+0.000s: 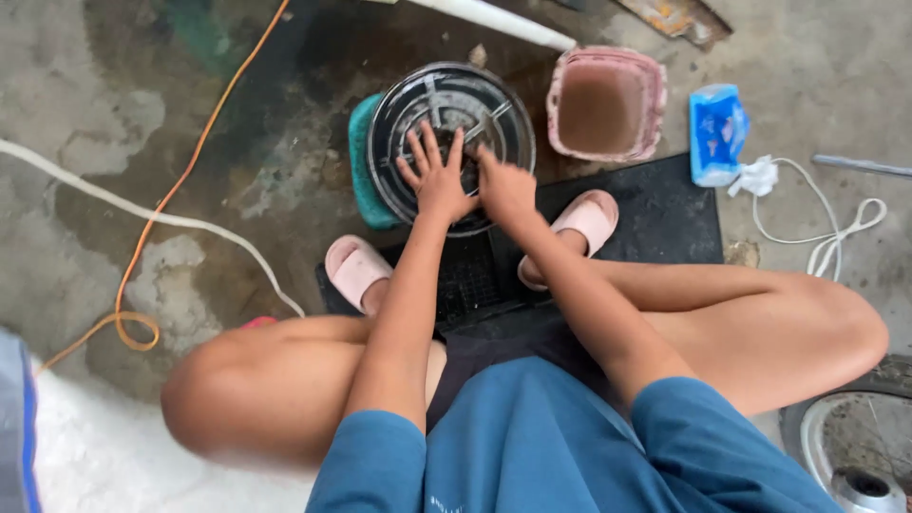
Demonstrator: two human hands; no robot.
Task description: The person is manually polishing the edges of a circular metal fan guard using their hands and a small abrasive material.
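Observation:
A round black fan grille (446, 104) lies flat on a teal stool or basin (361, 166) on the wet concrete floor in front of me. My left hand (435, 171) rests flat on the grille with its fingers spread. My right hand (505, 185) is next to it on the grille's near edge, fingers curled down; whether it holds anything I cannot tell. I squat with bare knees, pink slippers (353, 266) on a black mat (665, 214).
A pink square tub (608, 103) of brown water stands right of the grille. A blue packet (717, 128) and a white cord (826, 237) lie further right. An orange cable (157, 204) and white hose (190, 223) cross the floor at left. A wheel rim (855, 446) shows bottom right.

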